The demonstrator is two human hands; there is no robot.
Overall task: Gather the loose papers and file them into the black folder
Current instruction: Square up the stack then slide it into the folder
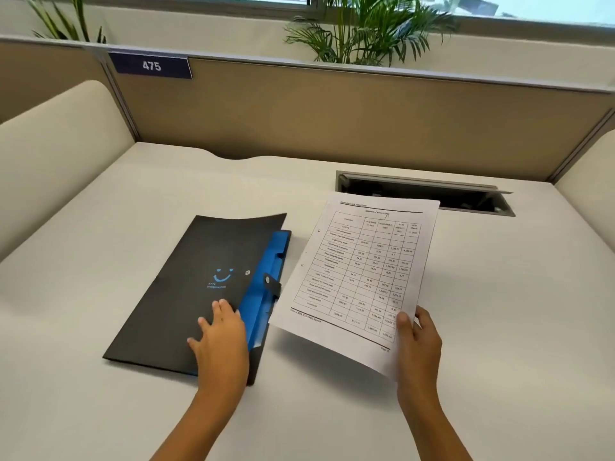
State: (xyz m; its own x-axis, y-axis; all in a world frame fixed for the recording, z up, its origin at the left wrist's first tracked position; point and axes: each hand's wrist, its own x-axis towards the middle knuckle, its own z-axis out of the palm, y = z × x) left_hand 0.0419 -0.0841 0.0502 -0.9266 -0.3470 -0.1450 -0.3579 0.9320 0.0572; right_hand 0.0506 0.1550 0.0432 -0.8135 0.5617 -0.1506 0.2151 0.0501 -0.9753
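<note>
A black folder (186,287) with a blue smiley print lies closed on the white desk, left of centre, its blue inner edge and snap tab showing along the right side. My left hand (221,337) rests flat on the folder's lower right corner, fingers spread. My right hand (417,341) pinches the lower right corner of the papers (359,274), white sheets with a printed table on top and punch holes on the left edge. The papers hang tilted just above the desk, right of the folder, their lower left corner overlapping the folder's blue edge.
A recessed cable box (426,194) with its lid ajar sits in the desk (499,311) behind the papers. Tan partition panels (332,111) enclose the desk at the back and sides, with a "475" label (151,65). Potted palms (366,28) stand behind the partition.
</note>
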